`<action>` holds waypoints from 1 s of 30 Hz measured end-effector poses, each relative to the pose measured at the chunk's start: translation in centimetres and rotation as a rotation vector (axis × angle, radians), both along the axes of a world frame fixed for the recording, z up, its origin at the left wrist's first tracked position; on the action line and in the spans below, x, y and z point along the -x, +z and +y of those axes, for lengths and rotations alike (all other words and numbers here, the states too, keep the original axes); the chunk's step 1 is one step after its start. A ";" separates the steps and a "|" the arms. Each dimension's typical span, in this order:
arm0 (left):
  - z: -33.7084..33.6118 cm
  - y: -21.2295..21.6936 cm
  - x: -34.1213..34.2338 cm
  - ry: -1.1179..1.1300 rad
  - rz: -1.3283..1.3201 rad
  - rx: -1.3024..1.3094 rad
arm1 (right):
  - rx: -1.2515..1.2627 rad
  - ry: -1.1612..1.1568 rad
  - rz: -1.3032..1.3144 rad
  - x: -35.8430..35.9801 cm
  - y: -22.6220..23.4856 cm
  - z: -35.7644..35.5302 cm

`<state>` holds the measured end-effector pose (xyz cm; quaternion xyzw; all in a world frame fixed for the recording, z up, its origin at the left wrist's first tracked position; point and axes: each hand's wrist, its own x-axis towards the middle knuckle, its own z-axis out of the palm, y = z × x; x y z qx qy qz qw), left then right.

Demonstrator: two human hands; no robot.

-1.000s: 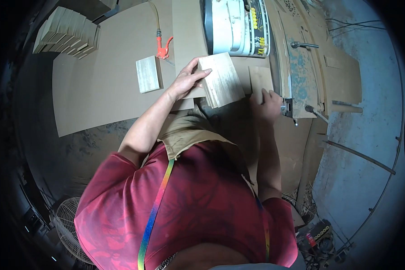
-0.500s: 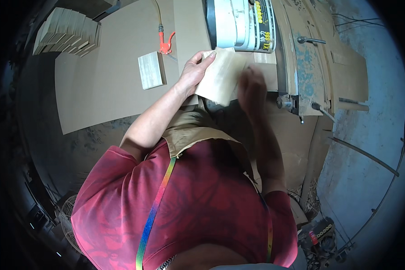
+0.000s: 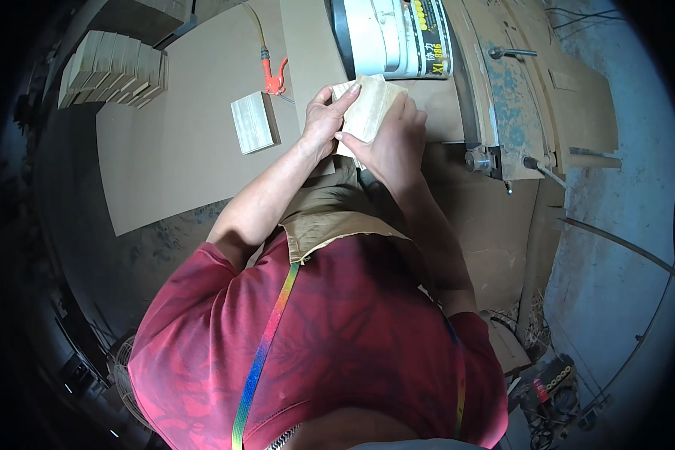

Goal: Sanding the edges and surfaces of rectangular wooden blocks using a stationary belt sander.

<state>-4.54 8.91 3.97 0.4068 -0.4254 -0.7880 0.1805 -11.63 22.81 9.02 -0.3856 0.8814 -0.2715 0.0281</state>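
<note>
Right in front of the white machine housing (image 3: 386,37), the thin wood panel (image 3: 369,112) sits pinched between both hands, left hand (image 3: 321,124) on its left edge, right hand (image 3: 390,146) underneath and nearer, long axis tilting up-right.

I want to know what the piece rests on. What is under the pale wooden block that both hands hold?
Under the pale wooden block shows the brown board tabletop. The left hand and right hand cover its lower part, so any contact there is hidden.
</note>
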 end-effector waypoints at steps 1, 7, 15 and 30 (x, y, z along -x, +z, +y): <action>-0.1 0.1 -0.1 -0.004 0.002 -0.001 | -0.020 0.005 -0.010 0.0 0.0 -0.1; -0.5 0.0 0.0 -0.036 0.010 -0.015 | -0.019 0.071 -0.037 1.8 -1.1 3.5; -2.1 -0.4 -1.9 -0.183 0.121 -0.125 | -0.096 -0.065 -0.014 9.9 -9.9 11.0; -1.8 0.7 -1.4 -0.181 0.085 -0.055 | 0.346 -0.061 0.242 12.7 -11.4 3.5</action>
